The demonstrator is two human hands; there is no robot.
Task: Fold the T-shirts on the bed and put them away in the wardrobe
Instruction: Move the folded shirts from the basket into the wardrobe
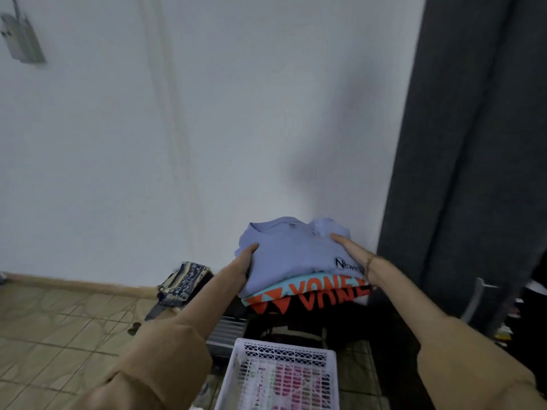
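Currently carried: stack of folded T-shirts (299, 261), lilac on top, held in the air near the grey wardrobe door (461, 143). My left hand (241, 266) and right hand (353, 253) grip its sides. Advice: keep it level, squeeze evenly, so no layer slides.

folded shirts (291, 255) above basket (276, 377)

I carry a stack of 3 folded T-shirts (299, 267) in front of me: a pale lilac one (290, 255) with a dark logo on top, a turquoise one (313, 287) with orange lettering beneath, and a black one (310, 301) with orange lettering at the bottom.
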